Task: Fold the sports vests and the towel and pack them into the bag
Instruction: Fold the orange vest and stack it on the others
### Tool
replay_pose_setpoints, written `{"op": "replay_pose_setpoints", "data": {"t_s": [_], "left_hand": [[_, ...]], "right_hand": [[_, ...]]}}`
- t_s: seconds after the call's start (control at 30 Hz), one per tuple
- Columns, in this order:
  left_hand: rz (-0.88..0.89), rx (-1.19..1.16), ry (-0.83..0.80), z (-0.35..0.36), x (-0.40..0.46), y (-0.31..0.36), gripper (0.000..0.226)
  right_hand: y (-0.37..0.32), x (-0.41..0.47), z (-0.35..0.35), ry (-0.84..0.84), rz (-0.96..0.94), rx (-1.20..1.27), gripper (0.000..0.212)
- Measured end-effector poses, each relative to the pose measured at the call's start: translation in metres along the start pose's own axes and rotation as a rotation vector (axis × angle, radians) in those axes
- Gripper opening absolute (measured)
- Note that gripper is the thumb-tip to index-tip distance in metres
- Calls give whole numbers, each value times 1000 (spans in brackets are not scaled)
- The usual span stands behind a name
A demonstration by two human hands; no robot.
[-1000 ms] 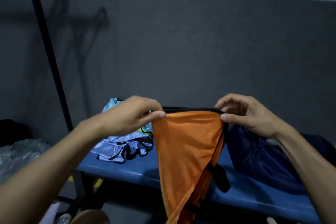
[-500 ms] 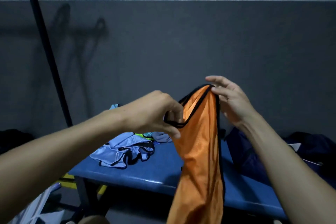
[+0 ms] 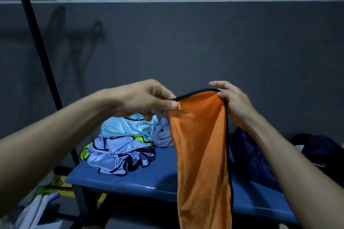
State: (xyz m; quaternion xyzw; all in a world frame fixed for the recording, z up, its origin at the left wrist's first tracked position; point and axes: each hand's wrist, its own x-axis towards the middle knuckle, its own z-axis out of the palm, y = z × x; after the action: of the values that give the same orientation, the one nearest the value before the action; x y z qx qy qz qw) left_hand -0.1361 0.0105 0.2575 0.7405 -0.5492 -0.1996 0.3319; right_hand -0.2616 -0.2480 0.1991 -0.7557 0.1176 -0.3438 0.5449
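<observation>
The person is holding the orange vest (image 3: 202, 147) up in the air in front of the blue worktop (image 3: 149, 180), clear of its surface. The left hand (image 3: 143, 98) is pinching the black-trimmed top edge between thumb and fingers (image 3: 172, 105). The right hand (image 3: 233, 102) is gripping the other end of that edge, thumb in front and fingers curled behind the cloth.

Compared with 1 second ago, the vest is hanging narrower: the 2 hands were then holding the edge stretched wide and flat. Half a second ago they had closed in so that the edge peaked between them. They are now drawing slightly apart again, with the cloth hanging as a long doubled strip. In my judgement, a lengthwise fold is being made and is close to finished. A crosswise fold is probably the next requirement, and the worktop appears suitable for it.

The pile of remaining vests (image 3: 121, 154), pale blue, lilac and yellow-green with black trim, is lying crumpled on the left of the worktop, not yet folded. A greyish cloth (image 3: 162, 135), possibly the towel, is lying just behind the pile. The dark blue bag (image 3: 255, 160) is sitting on the right of the worktop; whether anything is packed inside cannot be told. The task is judged to be at an early stage.
</observation>
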Motion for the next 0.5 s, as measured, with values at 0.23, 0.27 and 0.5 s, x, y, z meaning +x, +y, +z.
{"op": "replay_pose_setpoints", "data": {"t_s": [0.23,0.27,0.5], "left_hand": [[183,385,58,-3,-1,29,21],[157,276,-36,-1,-1,32,20],[179,703,84,-22,13,27,18]], "right_hand": [[1,10,2,-52,-11,35,35],[2,11,5,-77,-11,42,35],[11,10,9,-134,29,95,33]]}}
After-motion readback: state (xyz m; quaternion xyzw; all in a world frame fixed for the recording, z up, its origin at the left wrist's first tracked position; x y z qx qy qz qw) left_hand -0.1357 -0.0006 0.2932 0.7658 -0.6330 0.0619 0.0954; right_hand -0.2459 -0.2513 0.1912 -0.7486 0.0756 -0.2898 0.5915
